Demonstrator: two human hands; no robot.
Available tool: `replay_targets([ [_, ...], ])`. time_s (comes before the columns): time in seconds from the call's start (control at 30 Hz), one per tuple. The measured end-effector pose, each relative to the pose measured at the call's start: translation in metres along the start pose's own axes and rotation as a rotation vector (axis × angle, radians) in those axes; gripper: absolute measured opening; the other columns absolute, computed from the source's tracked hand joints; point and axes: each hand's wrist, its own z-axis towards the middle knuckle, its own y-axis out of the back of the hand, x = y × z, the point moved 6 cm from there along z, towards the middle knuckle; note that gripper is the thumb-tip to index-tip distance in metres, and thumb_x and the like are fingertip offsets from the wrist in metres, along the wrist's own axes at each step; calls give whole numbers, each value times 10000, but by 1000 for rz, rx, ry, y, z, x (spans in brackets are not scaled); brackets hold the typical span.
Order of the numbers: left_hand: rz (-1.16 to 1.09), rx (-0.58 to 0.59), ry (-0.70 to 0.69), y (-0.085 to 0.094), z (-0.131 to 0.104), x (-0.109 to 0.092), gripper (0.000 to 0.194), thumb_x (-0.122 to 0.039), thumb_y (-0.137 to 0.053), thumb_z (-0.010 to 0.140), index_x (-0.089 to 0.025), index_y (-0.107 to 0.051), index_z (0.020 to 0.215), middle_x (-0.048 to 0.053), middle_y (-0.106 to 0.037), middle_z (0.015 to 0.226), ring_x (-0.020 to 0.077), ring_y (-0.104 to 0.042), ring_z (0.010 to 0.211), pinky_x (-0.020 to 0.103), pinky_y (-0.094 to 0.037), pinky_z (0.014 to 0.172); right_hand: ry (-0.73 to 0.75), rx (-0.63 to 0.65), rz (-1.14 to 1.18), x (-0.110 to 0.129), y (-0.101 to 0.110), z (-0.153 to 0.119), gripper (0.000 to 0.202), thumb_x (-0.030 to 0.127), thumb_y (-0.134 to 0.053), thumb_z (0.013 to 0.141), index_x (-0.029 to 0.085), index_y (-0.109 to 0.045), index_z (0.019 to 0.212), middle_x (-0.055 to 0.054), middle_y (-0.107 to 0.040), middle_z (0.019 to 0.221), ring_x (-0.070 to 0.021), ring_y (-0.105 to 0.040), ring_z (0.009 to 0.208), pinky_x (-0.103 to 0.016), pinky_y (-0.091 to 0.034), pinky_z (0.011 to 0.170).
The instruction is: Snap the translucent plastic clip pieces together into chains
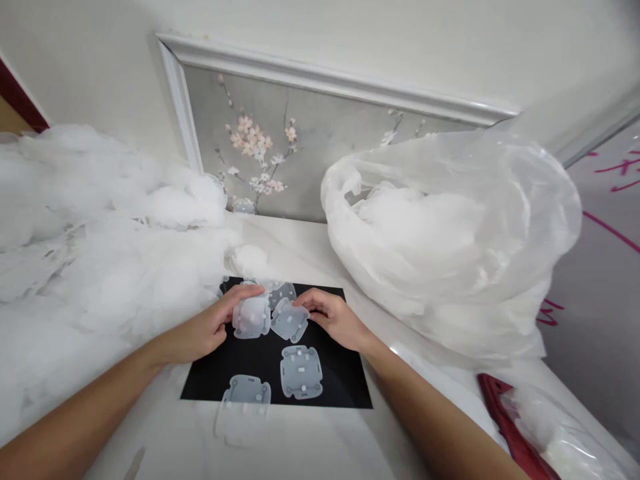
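My left hand point(213, 327) grips a translucent, square plastic piece point(251, 319) with rounded lobes, small slots and dots. Its fingers lie along the top of the piece, and the thumb is partly hidden. In my right hand point(337, 317), a similar plastic piece point(290, 323) is pinched by one corner and tilted. Both are over a black mat point(340, 373). Behind them, another see-through piece point(284, 292) shows in part. Nearer me, one piece point(301, 372) lies flat on the mat, and another piece point(245, 403) overlaps its front edge.
A large heap of translucent pieces point(110, 267) covers the left side. On the right stands a big open plastic bag point(450, 267) with more whitish pieces inside. A red object point(513, 427) and a smaller plastic bag point(565, 427) lie at lower right. A framed floral panel point(325, 147) is behind.
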Motion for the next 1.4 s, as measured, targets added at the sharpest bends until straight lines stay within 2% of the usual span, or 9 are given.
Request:
replay_targets([
  [0.13, 88, 21, -54, -2, 3, -1, 677, -43, -411, 792, -335, -494, 1398, 13, -308, 1601, 262, -385, 1389, 323, -504, 913, 81, -24, -168, 10, 1, -1, 101, 247, -648, 826, 228, -730, 882, -60, -643, 1039, -203, -640, 966, -375, -490, 902],
  [0.27, 62, -84, -30, -2, 9, 1, 233, -243, -530, 875, -255, -752, 945, 43, -506, 1475, 274, -535, 1257, 347, -511, 901, 80, -90, -73, 18, 1, -2, 146, 354, -705, 818, 216, -686, 774, -76, -640, 1153, -229, -608, 1065, -390, -456, 957],
  [0.4, 31, -380, 79, 10, 8, -2, 261, -471, -604, 836, -264, -763, 842, 48, -713, 1157, 279, -599, 1116, 403, -469, 962, -138, -159, 362, 6, -3, -2, 310, 490, -737, 774, 213, -598, 772, -16, -701, 841, -161, -628, 721, -319, -510, 709],
  [0.5, -123, -487, 235, 14, 4, 2, 355, -557, -606, 808, -235, -748, 850, 37, -745, 903, 254, -660, 893, 358, -498, 837, -261, -160, 556, -1, -9, -3, 368, 478, -816, 687, 199, -647, 856, 12, -667, 742, -138, -609, 665, -287, -508, 662],
  [0.63, -503, -398, 354, 2, 3, 10, 407, -555, -657, 779, -215, -694, 999, 16, -742, 780, 223, -686, 768, 313, -508, 701, -354, -170, 663, -6, -12, -4, 439, 468, -840, 653, 188, -681, 951, -19, -688, 855, -144, -631, 739, -299, -534, 697],
  [0.77, -760, -322, 436, -8, 4, 12, 473, -487, -731, 737, -215, -663, 1118, 65, -766, 1012, 261, -721, 904, 377, -537, 814, -363, -159, 696, -6, -13, -4, 446, 468, -826, 668, 193, -673, 984, -23, -688, 865, -148, -636, 747, -306, -541, 697],
  [1.13, -809, -238, 444, -9, 4, 11, 449, -491, -735, 750, -210, -712, 1100, 73, -748, 1082, 249, -707, 924, 348, -535, 837, -378, -188, 643, -7, -11, -6, 452, 477, -870, 599, 194, -571, 785, 49, -598, 692, -93, -554, 616, -231, -473, 610],
  [1.3, -487, 331, 253, -32, -5, -14, 347, -382, -781, 725, -252, -771, 1047, 20, -710, 884, 157, -619, 731, 256, -492, 677, -322, 276, 260, 9, -34, -14, 362, 464, -823, 669, 165, -645, 769, 10, -612, 756, -107, -552, 641, -243, -445, 608],
  [1.4, -182, 411, 118, -40, -10, -27, 212, -324, -774, 723, -297, -804, 932, 5, -668, 876, 171, -592, 791, 249, -465, 704, -142, 339, -148, 21, -40, -16, 191, 323, -814, 697, 188, -715, 789, -12, -593, 857, -156, -574, 820, -292, -471, 759],
])
